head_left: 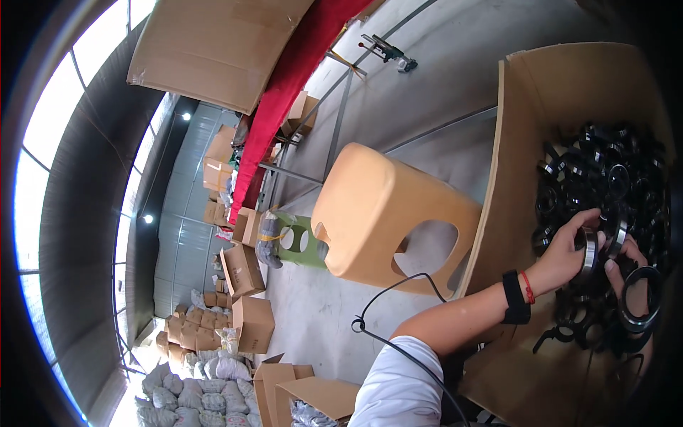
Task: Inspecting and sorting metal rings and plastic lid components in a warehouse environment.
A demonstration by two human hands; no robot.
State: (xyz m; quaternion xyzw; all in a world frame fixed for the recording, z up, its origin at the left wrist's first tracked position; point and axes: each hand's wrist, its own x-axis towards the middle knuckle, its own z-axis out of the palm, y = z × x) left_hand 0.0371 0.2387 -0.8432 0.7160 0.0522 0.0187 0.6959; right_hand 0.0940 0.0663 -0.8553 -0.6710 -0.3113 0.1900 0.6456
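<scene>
My left hand [567, 250], with a black band and a red cord at its wrist, reaches into a large cardboard box at the right. Its fingers close on a black ring-shaped part [589, 255] with a shiny silver rim. Just beside it, my right hand [627, 265] curls its fingers at a second black ring [619, 238] with a silver edge. Another black ring [642, 299] lies over the right hand and hides part of it. Heaped around both hands are many similar black ring parts [590, 167].
The cardboard box wall [491, 185] rises left of my arm. A tan plastic stool [398, 213] stands beside it, with a green stool [295, 238] beyond. A black cable [398, 341] runs past my sleeve. Open cartons [252, 324] and stacked sacks [206, 398] lie farther left.
</scene>
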